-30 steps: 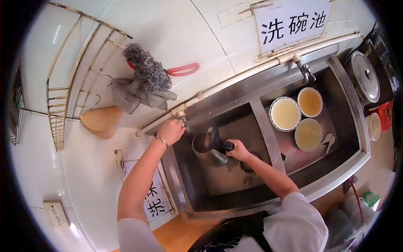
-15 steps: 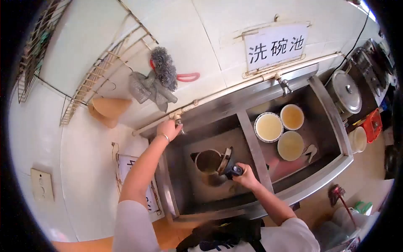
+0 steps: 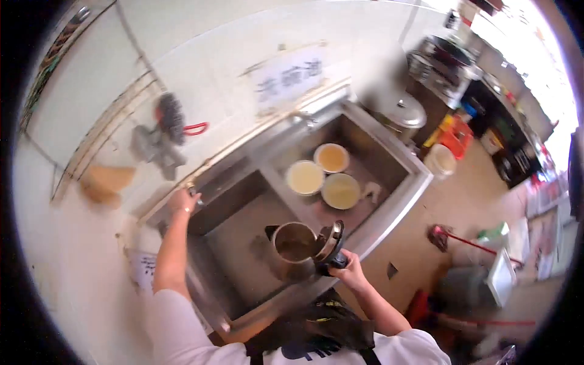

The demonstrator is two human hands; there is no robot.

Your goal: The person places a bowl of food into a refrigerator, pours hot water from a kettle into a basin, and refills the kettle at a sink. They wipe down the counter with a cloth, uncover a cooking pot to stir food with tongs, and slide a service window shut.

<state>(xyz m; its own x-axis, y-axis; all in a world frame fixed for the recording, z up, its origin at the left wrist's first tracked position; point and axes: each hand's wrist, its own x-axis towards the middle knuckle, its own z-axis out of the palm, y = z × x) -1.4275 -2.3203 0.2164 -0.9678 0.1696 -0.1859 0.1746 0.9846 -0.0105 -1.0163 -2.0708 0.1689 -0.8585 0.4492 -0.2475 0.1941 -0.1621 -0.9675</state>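
- The right hand (image 3: pixel 351 267) was closed around the black handle of a metal kettle (image 3: pixel 290 266), fingers wrapped against the palm
- The kettle was over the front part of the left basin (image 3: pixel 234 258) of a steel double sink, near the front rim; its lid (image 3: pixel 332 238) stood open on the handle side, and its mouth faced up toward the camera
- The left hand (image 3: pixel 182 199) was at the tap (image 3: pixel 194 193) on the back left of the sink, touching it; blur hid the fingers, so whether they pinched it could not be told
- In the right basin three bowls of pale yellow to amber liquid, one cream (image 3: pixel 305 177), one amber (image 3: pixel 332 158), one greenish-yellow (image 3: pixel 340 191), sat close together, a white spoon-like utensil (image 3: pixel 371 192) just beside them
- On the wall above the left basin hung a steel-wool scourer (image 3: pixel 171 118) and a grey cloth (image 3: pixel 159 151)
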